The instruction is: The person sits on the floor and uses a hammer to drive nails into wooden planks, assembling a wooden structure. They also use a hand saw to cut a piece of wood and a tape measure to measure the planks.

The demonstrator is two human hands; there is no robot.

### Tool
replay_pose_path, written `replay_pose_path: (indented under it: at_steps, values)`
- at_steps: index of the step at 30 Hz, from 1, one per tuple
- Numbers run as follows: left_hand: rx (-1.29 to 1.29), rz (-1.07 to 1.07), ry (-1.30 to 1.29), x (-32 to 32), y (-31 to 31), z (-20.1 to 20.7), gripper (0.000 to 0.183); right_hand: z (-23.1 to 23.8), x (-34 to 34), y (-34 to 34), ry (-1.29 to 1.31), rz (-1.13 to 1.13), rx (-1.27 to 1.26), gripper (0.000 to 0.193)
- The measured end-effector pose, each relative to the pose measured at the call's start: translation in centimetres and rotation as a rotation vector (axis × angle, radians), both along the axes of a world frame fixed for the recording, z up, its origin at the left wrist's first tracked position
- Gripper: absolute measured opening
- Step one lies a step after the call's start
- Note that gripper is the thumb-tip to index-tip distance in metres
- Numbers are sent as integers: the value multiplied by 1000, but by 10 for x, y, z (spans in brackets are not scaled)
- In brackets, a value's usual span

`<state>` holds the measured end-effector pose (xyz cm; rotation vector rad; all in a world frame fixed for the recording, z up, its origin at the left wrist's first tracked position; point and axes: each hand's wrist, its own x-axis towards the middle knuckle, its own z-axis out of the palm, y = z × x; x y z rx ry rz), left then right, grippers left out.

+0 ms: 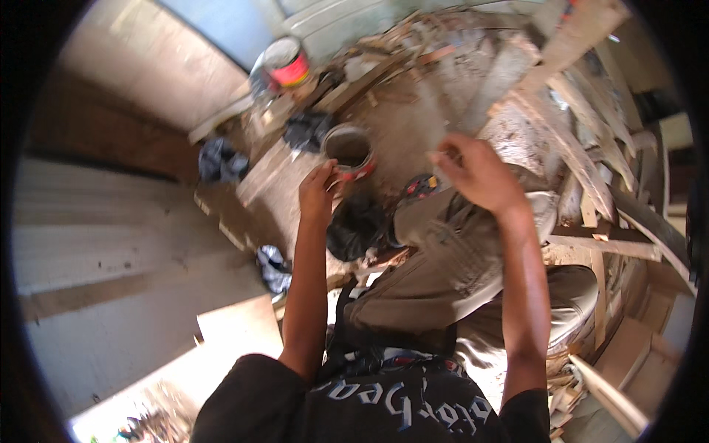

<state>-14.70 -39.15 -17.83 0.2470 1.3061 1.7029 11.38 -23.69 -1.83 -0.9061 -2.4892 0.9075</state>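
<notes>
My left hand (319,190) rests on the near rim of an open round tin (348,150) with a red band, which stands on the dusty floor and holds a brownish content. Raised above my bent knee, my right hand (476,173) has its fingers curled together; it is blurred, and whether it holds anything is unclear. A small red and black object (421,185) lies on the floor just right of the tin. I sit low, with my khaki trouser legs (443,258) folded under me.
A second tin with a red label (286,63) stands farther back. Dark crumpled rags (307,129) and a black bag (357,225) lie around the open tin. Wooden offcuts and planks (569,140) pile up on the right. Pale boards (111,244) lie on the left.
</notes>
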Motion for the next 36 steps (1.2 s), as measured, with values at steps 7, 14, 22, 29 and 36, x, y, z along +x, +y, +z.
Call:
replay_pose_path:
  at_steps: [7, 14, 22, 29, 36]
  values:
    - [427, -239, -52, 77, 60, 146, 11, 39, -24, -15, 624, -97, -28, 19]
    - [430, -725, 502, 139, 114, 230, 4, 46, 37, -13, 1239, -259, -527, 13]
    - [301, -1014, 1200, 181, 174, 249, 18, -8, 92, 25, 1375, -724, -596, 15]
    - [186, -908, 1364, 113, 235, 189, 25, -61, 140, 164, 825, -1022, -88, 18]
    - [-120, -1264, 1174, 114, 232, 197, 38, -84, 133, 259, 542, -949, -84, 15]
